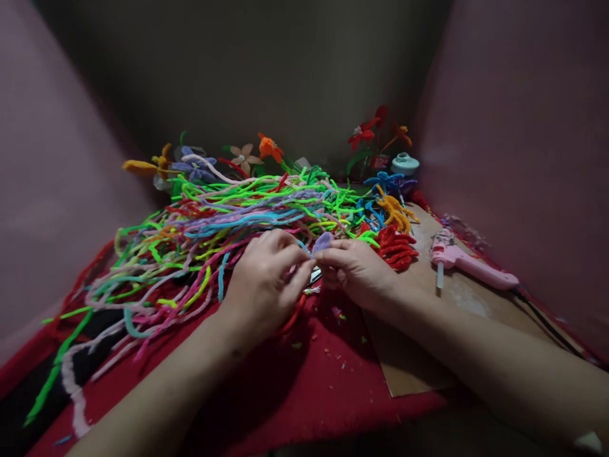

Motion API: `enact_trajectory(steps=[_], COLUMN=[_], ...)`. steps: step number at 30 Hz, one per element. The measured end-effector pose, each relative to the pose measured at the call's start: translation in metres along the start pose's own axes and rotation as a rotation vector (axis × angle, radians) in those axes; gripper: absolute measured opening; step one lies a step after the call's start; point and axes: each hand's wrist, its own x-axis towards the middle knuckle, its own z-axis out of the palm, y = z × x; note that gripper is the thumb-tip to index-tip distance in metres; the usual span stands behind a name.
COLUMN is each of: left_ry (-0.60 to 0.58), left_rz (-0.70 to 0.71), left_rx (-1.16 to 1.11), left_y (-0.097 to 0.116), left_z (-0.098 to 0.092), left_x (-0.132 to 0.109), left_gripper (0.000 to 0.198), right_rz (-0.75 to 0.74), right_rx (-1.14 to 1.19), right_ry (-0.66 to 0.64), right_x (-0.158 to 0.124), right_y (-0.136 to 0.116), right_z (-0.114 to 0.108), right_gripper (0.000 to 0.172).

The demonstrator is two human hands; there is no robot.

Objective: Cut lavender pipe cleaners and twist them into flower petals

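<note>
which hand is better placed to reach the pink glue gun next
Probably the right hand: it is nearer the glue gun, which lies on the cardboard to its right; the left hand is farther off.

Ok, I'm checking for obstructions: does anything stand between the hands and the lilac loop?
Nothing visible does. The right hand has its fingers on the lilac loop, and the left hand has its fingertips right by its lower end. The fuzzy stems lie heaped behind.
</note>
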Motion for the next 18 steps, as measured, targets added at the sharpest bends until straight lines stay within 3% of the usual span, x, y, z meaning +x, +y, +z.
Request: enact_trajectory(steps=[2, 4, 7, 9, 12, 14, 16, 18], left_ry=[-0.161, -0.28, -0.542, -0.672, -0.687, -0.558, -0.319, -0.218], left_rz=[-0.33, -0.554, -0.674, -0.65, -0.576, -0.465, -0.26, -0.182], left_rx=[-0.479, -0.878, -1.267, -1.339, -1.134, -0.736, -0.215, -0.028], left_y=[-0.007, -0.015, -0.025, -0.026, -0.019, -0.01, -0.001, 0.005], left_z=[-0.006, -0.008, -0.008, -0.008, -0.009, -0.007, -0.001, 0.006], left_x=[0.004, 0.005, 0.004, 0.003, 0.002, 0.0, -0.003, -0.006], left_gripper=[0.031, 0.033, 0.034, 0.035, 0.029, 0.028, 0.032, 0.031], right_rz=[-0.039, -0.075, -0.107, -0.127, -0.163, -0.172, -0.127, -0.041], right_rx=[-0.077, -0.125, -0.174, -0.208, -0.255, -0.273, -0.239, -0.138], right_ry=[-0.051, -0.119, -0.175, -0.175, -0.099, 0.006, 0.091, 0.127], right_x=[-0.001, -0.003, -0.006, -0.008, -0.01, -0.011, -0.01, -0.008], right_y=[-0.003, -0.006, -0.009, -0.011, -0.012, -0.011, -0.009, -0.005], right_z=[-0.002, -0.003, -0.003, -0.001, 0.004, 0.008, 0.01, 0.011], right_gripper=[0.016, 0.013, 0.01, 0.01, 0.008, 0.007, 0.013, 0.022])
